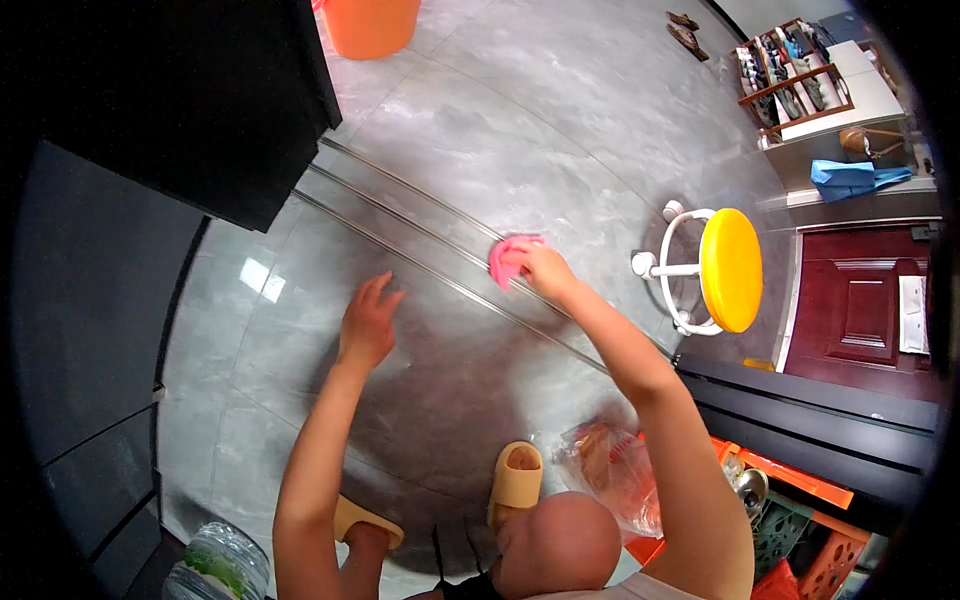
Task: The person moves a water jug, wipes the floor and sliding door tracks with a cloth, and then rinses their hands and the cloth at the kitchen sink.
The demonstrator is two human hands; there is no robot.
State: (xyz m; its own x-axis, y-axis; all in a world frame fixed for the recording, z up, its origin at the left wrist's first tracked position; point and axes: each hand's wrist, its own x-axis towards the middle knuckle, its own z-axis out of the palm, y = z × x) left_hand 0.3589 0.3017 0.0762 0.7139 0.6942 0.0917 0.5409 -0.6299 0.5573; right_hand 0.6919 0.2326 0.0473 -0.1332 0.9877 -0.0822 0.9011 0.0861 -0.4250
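Note:
My right hand [545,268] is closed on a pink cloth [510,262], which is pressed against the metal floor tracks [436,214]. These thin parallel rails run diagonally across the grey tiled floor, from the dark cabinet side to the lower right. To the left, my left hand [368,325] hovers near the lowest rail with its fingers apart and nothing in it. Part of the cloth is hidden beneath my right fingers.
A yellow-topped wheeled stool [731,270] stands right of the tracks. Dark cabinets [110,300] border the left, and an orange bucket [372,25] is at the top. A clear plastic bag [610,470] and crates [800,480] sit lower right. Yellow slippers [515,480] are on my feet.

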